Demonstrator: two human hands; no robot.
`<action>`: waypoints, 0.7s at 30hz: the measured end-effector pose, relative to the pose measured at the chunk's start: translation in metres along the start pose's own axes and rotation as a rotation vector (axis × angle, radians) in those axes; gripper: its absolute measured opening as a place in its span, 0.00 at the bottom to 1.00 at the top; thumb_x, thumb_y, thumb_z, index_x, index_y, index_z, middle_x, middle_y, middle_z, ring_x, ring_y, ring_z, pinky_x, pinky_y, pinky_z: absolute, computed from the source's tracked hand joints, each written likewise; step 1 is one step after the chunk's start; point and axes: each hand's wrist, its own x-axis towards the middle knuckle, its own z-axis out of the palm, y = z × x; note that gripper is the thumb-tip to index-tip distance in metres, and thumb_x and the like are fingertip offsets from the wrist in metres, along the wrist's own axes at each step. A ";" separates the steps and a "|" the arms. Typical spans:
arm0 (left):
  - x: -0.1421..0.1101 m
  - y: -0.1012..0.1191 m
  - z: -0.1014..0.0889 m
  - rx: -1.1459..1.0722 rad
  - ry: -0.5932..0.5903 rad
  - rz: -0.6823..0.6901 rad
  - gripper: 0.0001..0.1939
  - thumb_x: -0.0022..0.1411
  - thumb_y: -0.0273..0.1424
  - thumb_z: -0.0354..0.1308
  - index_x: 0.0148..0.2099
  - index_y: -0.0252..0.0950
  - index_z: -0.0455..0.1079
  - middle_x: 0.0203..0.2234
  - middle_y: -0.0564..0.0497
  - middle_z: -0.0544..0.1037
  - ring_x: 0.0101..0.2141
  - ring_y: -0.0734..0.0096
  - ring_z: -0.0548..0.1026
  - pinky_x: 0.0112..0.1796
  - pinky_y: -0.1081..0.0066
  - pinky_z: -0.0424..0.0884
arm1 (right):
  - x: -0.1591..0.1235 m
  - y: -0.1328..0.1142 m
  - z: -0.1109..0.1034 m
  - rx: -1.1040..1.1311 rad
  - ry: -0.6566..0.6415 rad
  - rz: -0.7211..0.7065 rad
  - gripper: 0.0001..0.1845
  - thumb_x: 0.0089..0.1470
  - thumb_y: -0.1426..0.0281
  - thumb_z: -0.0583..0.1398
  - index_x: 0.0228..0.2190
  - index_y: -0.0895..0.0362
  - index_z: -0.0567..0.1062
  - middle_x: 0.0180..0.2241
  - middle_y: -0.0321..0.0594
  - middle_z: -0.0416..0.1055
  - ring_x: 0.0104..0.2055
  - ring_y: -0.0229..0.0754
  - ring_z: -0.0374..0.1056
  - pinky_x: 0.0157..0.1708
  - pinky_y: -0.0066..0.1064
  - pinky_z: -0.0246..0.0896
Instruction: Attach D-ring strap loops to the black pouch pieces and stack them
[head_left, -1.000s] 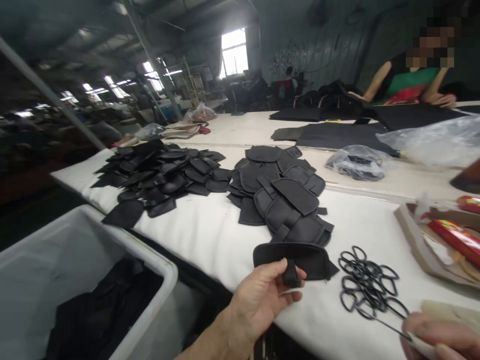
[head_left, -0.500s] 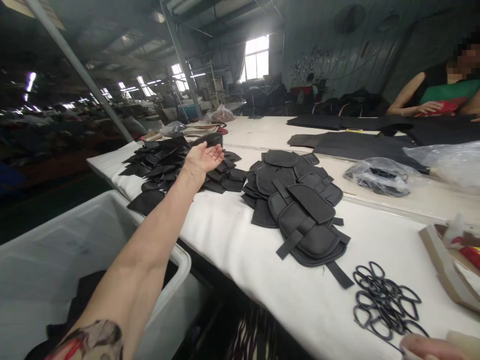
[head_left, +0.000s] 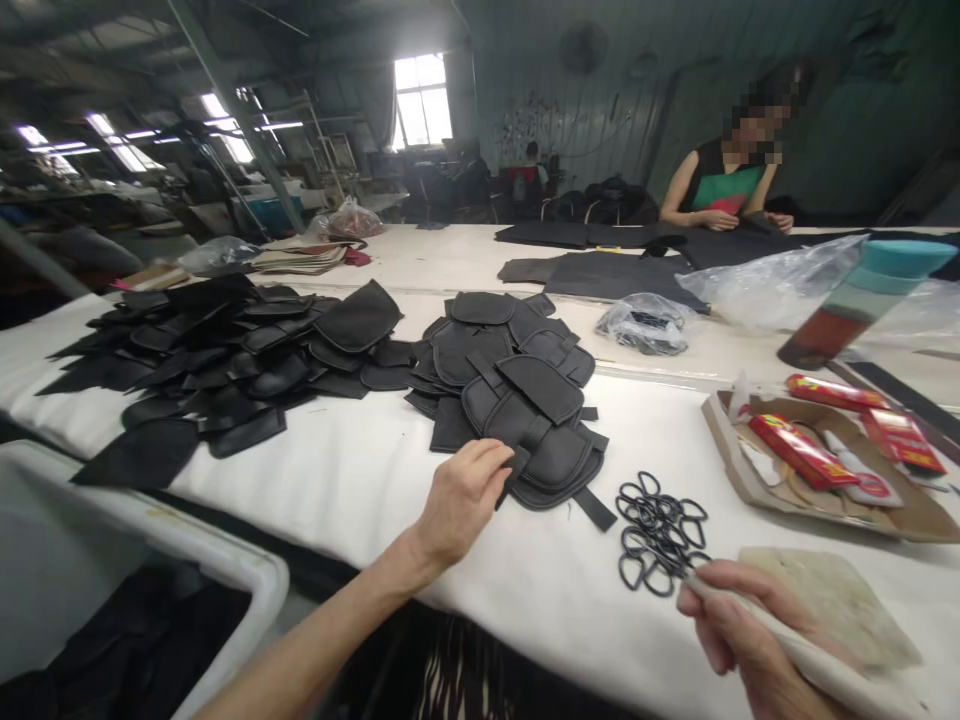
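My left hand (head_left: 463, 497) reaches to the near edge of the middle stack of black padded pieces (head_left: 517, 400), fingers curled onto the strap of the top piece. A larger heap of flat black pieces (head_left: 217, 355) lies to the left. My right hand (head_left: 739, 625) is closed round a pale, cloth-wrapped handle at the lower right, beside a cluster of black D-rings (head_left: 660, 535). A worn pale pad (head_left: 829, 605) lies just behind that hand on the white table (head_left: 360, 480).
A white bin (head_left: 150, 560) with dark fabric stands at the lower left. A cardboard tray (head_left: 825, 460) with red packets, a teal-capped bottle (head_left: 862, 300) and plastic bags (head_left: 649, 322) sit at right. Another person (head_left: 727, 175) works at the far table.
My left hand, holding a black piece a second ago, stretched out empty over the left heap, then came back to the middle stack. The view swung right.
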 end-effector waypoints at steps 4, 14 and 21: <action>0.022 0.001 0.004 0.690 -0.387 0.594 0.15 0.61 0.20 0.46 0.48 0.34 0.68 0.47 0.41 0.72 0.46 0.59 0.69 0.45 0.61 0.64 | -0.009 -0.008 0.010 0.020 0.039 0.060 0.19 0.43 0.54 0.64 0.30 0.56 0.74 0.20 0.37 0.73 0.17 0.35 0.60 0.24 0.30 0.60; 0.040 -0.005 -0.015 0.878 -0.743 0.718 0.20 0.49 0.14 0.50 0.45 0.33 0.65 0.35 0.46 0.71 0.33 0.64 0.67 0.34 0.67 0.64 | -0.009 0.002 -0.007 -0.017 0.025 0.153 0.21 0.44 0.52 0.63 0.31 0.57 0.73 0.22 0.37 0.74 0.18 0.36 0.62 0.26 0.30 0.61; 0.037 -0.008 -0.013 0.928 -0.694 0.848 0.19 0.55 0.17 0.50 0.48 0.35 0.64 0.35 0.46 0.72 0.33 0.65 0.66 0.35 0.68 0.63 | -0.010 -0.010 0.006 0.035 0.041 0.164 0.20 0.43 0.52 0.63 0.31 0.56 0.73 0.20 0.35 0.72 0.18 0.35 0.59 0.23 0.29 0.58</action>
